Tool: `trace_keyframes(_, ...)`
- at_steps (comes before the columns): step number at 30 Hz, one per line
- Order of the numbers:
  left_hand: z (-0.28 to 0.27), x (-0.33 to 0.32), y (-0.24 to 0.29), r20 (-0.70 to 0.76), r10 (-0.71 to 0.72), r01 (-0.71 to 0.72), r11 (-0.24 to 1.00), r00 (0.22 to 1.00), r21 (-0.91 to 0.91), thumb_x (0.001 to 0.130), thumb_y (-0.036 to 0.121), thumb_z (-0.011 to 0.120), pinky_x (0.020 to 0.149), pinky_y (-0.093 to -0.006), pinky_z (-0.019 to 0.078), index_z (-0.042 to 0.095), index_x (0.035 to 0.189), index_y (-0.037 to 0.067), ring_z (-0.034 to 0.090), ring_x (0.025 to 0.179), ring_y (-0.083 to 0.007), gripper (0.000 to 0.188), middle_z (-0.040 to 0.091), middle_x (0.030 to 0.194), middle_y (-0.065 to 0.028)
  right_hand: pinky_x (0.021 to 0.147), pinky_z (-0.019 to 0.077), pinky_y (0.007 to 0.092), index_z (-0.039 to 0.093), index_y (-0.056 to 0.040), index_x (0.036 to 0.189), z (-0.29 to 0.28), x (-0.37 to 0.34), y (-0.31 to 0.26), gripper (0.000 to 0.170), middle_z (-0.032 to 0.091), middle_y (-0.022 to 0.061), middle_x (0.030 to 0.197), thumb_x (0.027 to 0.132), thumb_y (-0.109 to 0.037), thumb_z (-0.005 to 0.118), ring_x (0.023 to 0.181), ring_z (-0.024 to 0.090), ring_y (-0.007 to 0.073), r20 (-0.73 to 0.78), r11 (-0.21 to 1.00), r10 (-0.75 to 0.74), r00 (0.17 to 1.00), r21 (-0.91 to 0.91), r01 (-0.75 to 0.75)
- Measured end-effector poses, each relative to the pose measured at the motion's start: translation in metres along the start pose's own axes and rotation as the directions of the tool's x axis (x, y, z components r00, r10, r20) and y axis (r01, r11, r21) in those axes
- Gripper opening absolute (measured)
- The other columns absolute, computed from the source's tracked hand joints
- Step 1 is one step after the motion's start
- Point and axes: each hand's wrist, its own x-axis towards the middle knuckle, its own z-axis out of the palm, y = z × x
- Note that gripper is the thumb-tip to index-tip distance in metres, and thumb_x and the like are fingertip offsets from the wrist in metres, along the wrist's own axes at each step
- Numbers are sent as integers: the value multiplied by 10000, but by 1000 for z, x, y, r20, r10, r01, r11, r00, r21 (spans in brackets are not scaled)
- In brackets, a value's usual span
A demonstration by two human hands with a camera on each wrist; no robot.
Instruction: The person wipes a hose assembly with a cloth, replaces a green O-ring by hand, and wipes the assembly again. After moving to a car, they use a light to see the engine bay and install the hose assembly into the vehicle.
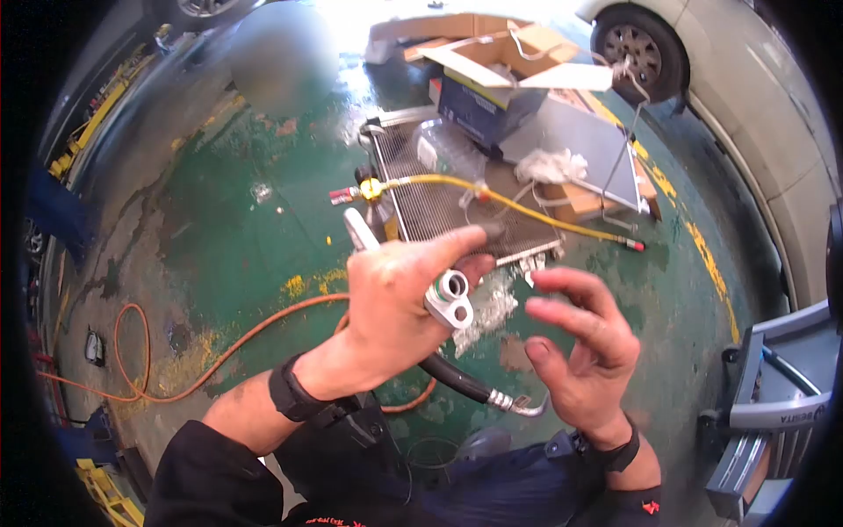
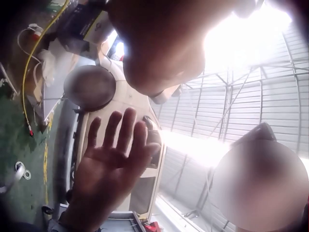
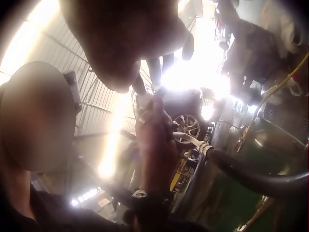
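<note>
In the head view my left hand (image 1: 391, 294) grips an air-conditioning hose by its metal end. A flanged fitting (image 1: 450, 300) with a round port and a bolt hole sticks out beside the fingers. Below the hand runs the black rubber hose (image 1: 457, 378), ending in a crimped, bent metal pipe. Another silver tube end (image 1: 358, 230) shows above the hand. My right hand (image 1: 584, 351) is held up to the right of the fitting, fingers apart and slightly bent, holding nothing. Its spread palm faces the left wrist view. The right wrist view is hazy with glare.
A radiator-like condenser (image 1: 408, 189) lies on the green floor, with a yellow hose (image 1: 518, 206) across it. Beyond stand an open cardboard box (image 1: 518, 66) and a parked car (image 1: 746, 105). An orange hose (image 1: 237, 338) curves left; a grey tool cart (image 1: 773, 404) stands right.
</note>
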Motion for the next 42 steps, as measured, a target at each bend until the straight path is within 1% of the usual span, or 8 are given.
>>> trace_keyframes(4,-1,3,-4,16,71,-72,987,997,141,676,129,703,481,-347,438,640,899,94,587,518,-239,234,591,603,-100,838,459,324,691,-56,840,-9,-4,26,114,624,115,1008,728,-78,680,971,588,250,259,996,-48,965,83,27)
trace_keyframes(7,3,4,-6,4,-1,1,990,1000,140,753,240,654,525,-355,468,626,962,145,630,613,-260,231,650,706,-69,787,461,303,677,-30,821,2,-7,6,255,636,123,985,860,-233,526,903,598,199,219,797,546,808,160,-582)
trace_keyframes(10,6,6,-6,-35,21,-19,996,999,82,784,257,651,494,-349,458,654,929,102,614,557,-262,213,616,630,-108,810,445,350,647,-14,736,5,11,0,54,634,133,981,748,-19,594,932,593,248,163,976,19,986,212,-54)
trace_keyframes(15,1,0,-9,-34,29,-27,998,999,57,774,226,668,472,-344,440,665,908,67,594,515,-261,207,583,572,-124,757,456,320,648,-22,746,13,11,-15,192,638,134,963,840,-141,531,874,607,234,106,998,23,994,52,-29)
trace_keyframes(19,0,-2,-8,-4,1,-1,997,1000,73,787,289,640,479,-354,445,640,961,134,613,561,-263,233,632,646,-89,635,452,314,617,-1,602,9,0,-6,382,660,114,885,916,-142,453,709,601,193,237,793,496,835,268,-547)
trace_keyframes(22,1,-2,-4,-11,6,-5,998,1000,57,782,286,648,480,-354,445,639,966,134,612,561,-265,239,631,648,-94,549,461,248,615,47,748,9,3,-9,309,656,104,793,919,-186,504,597,592,179,177,981,102,979,144,-128)
trace_keyframes(27,-3,1,-3,-124,26,-15,996,992,90,759,237,677,474,-346,434,645,957,100,598,524,-254,242,613,611,-99,828,472,325,655,-32,929,12,7,5,292,620,105,1023,694,-182,744,954,602,231,240,997,75,968,-35,-69)
trace_keyframes(42,-29,18,-26,-589,-299,216,954,751,-209,847,48,583,486,-205,335,628,1018,-11,392,548,-30,187,494,618,40,828,471,338,570,49,1094,23,-21,64,522,611,200,1067,830,-400,607,931,622,257,725,881,457,515,-291,-373)
